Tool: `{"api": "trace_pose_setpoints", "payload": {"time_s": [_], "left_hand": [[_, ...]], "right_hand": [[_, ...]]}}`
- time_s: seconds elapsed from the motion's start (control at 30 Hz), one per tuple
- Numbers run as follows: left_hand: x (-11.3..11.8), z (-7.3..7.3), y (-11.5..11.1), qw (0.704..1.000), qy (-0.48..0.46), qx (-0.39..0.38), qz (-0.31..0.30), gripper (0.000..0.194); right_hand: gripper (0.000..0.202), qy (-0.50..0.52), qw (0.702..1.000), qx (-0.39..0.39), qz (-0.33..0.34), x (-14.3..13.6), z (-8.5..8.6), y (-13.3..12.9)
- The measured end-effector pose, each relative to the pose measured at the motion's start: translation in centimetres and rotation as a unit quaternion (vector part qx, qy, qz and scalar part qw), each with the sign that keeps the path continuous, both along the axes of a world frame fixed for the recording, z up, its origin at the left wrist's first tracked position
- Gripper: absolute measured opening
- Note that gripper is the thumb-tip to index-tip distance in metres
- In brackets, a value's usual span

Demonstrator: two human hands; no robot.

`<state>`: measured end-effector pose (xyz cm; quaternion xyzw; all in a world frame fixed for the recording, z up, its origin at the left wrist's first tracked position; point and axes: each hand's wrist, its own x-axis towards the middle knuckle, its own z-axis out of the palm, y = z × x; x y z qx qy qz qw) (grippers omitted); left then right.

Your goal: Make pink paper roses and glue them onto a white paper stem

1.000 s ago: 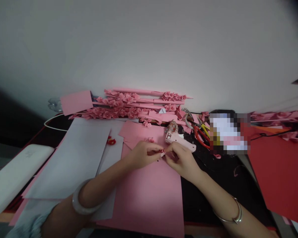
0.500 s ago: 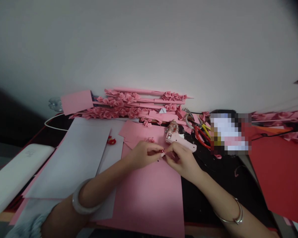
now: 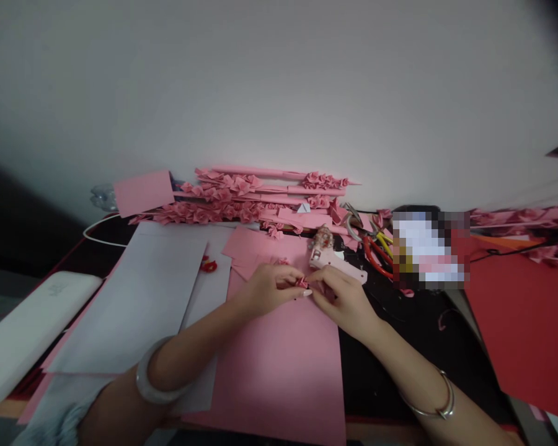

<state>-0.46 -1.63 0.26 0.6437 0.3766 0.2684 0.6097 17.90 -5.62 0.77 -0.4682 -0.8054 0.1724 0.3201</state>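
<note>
- Both hands met right in the middle of the table [image 3: 400,347], over a big pink sheet [image 3: 283,365] that lay flat in front of the person.
- The left hand [image 3: 265,290] and the right hand [image 3: 341,297] were both pinched onto one tiny folded pink paper piece [image 3: 302,283], fingertips nearly touching each other. So both hands were closed narrow around it, not spread at all. The piece was too small to tell its exact shape.
- It sat just above the far edge of that pink sheet, held up between the fingers rather than lying flat, as far as I could tell.
- Left wrist had a chunky pale bangle [image 3: 155,381], right wrist a thin silver bracelet [image 3: 439,406].
- Just beyond the right hand lay a pink glue gun [image 3: 335,263], pretty much touching distance from the knuckles.
- Further right, red-handled pliers [image 3: 376,254] were lying on the dark table top, next to a blurred-out patch.
- To the left were sheets of pale grey paper [image 3: 139,297], with a small red scrap [image 3: 208,265] on them.
- Along the wall at the back was a pile of pink paper flowers and rolled stems [image 3: 242,195], plus a loose pink card [image 3: 142,192].
- A large red sheet [image 3: 525,322] covered the right side, and a white case [image 3: 28,328] sat at the far left edge.
</note>
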Motion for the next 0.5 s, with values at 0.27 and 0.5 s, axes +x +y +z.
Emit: {"api": "trace_pose_setpoints", "payload": {"time_s": [0.27, 0.5], "left_hand": [[0.0, -0.7, 0.2, 1.000, -0.013, -0.004, 0.019, 0.013], [-0.1, -1.2, 0.4, 0.997, -0.037, -0.001, 0.074, 0.013]], "right_hand": [[0.016, -0.026, 0.998, -0.027, 0.041, 0.7, 1.4, 0.2], [0.020, -0.047, 0.952, 0.125, -0.274, 5.3, 3.2, 2.0]]}}
